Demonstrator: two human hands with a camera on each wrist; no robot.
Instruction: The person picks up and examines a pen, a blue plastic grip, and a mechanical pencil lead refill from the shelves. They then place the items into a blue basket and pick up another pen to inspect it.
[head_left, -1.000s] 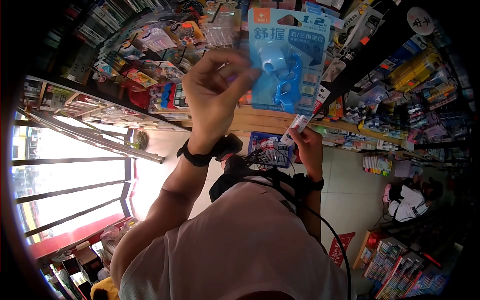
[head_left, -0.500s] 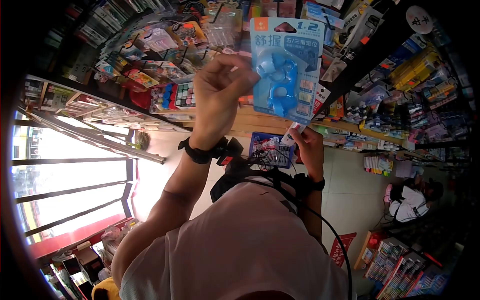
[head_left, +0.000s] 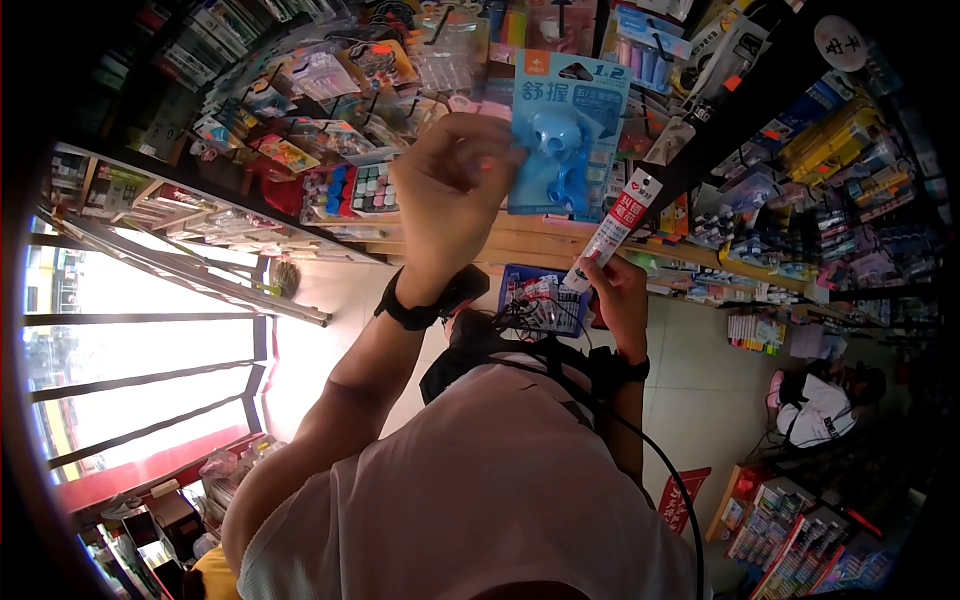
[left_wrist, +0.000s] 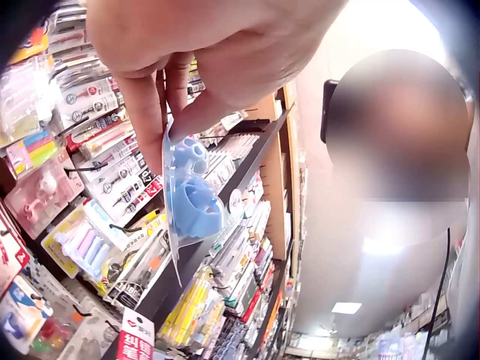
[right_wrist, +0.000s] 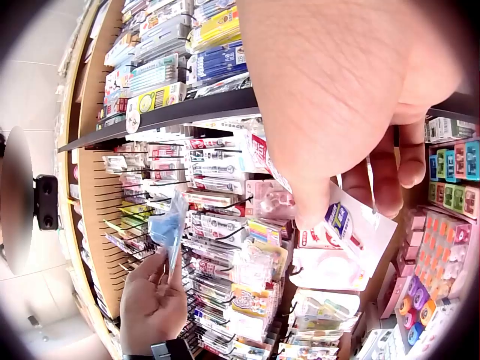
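In the head view my left hand (head_left: 450, 195) pinches the left edge of a light-blue blister pack (head_left: 590, 115) between thumb and fingers. Two blue moulded pencil grips (head_left: 558, 135) show through its clear front. The left wrist view sees the pack edge-on, with the pencil grips (left_wrist: 196, 206) bulging to one side. Lower and to the right, my right hand (head_left: 622, 300) grips the bottom end of a narrow white-and-red packet (head_left: 615, 225). Its printed back (right_wrist: 367, 232) shows beyond the thumb in the right wrist view.
Hooks of packaged stationery (head_left: 350, 70) fill the rack ahead, above a wooden shelf edge (head_left: 540, 237). A dark divider bar (head_left: 700, 140) runs between racks. Below the hands sits a blue basket (head_left: 512, 272) of packets. A person (head_left: 820, 410) crouches on the floor at right.
My left hand has shifted right, and the blister pack has moved slightly down and looks smaller. More of the white-and-red packet is uncovered. My right hand has stayed nearly still.
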